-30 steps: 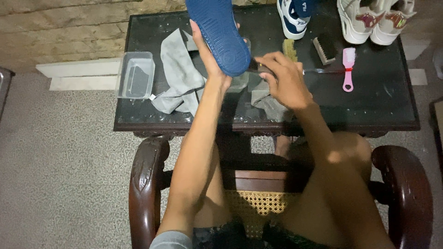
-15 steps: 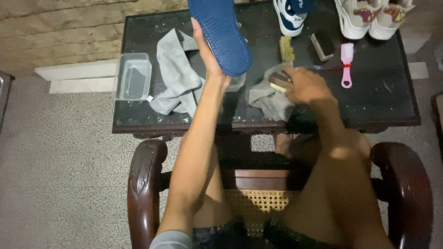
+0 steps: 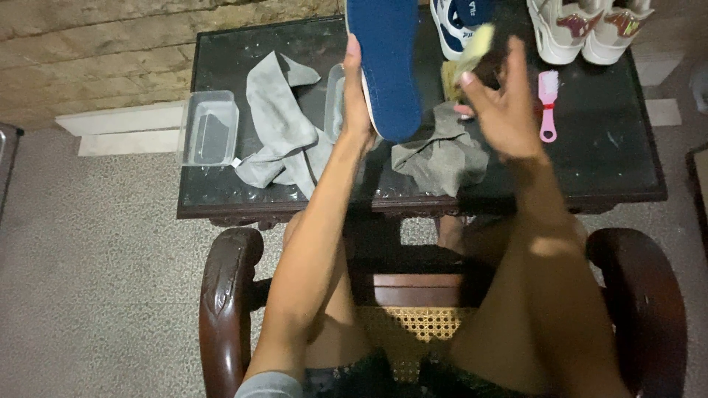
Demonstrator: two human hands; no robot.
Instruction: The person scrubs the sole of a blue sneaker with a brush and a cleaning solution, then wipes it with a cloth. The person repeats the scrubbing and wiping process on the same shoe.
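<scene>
My left hand [image 3: 355,103] holds a blue shoe insole [image 3: 385,66] with a pale edge upright above the dark table [image 3: 612,162]. My right hand [image 3: 501,110] is raised just right of the insole and grips a small brush with pale yellow bristles [image 3: 472,44], which is blurred. A crumpled grey cloth [image 3: 442,155] lies on the table below both hands. Both forearms reach out from the wooden chair where I sit.
A second grey cloth [image 3: 280,125] and a clear plastic tub [image 3: 210,127] lie at the table's left; another clear tub [image 3: 335,92] sits behind my left wrist. A pink brush [image 3: 547,103], white sneakers [image 3: 590,26] and a blue-and-white sneaker [image 3: 453,22] sit at the back right. Chair arms [image 3: 225,295] flank my legs.
My right hand rose from the grey cloth on the table and now holds the brush up beside the insole. The left hand kept the insole raised.
</scene>
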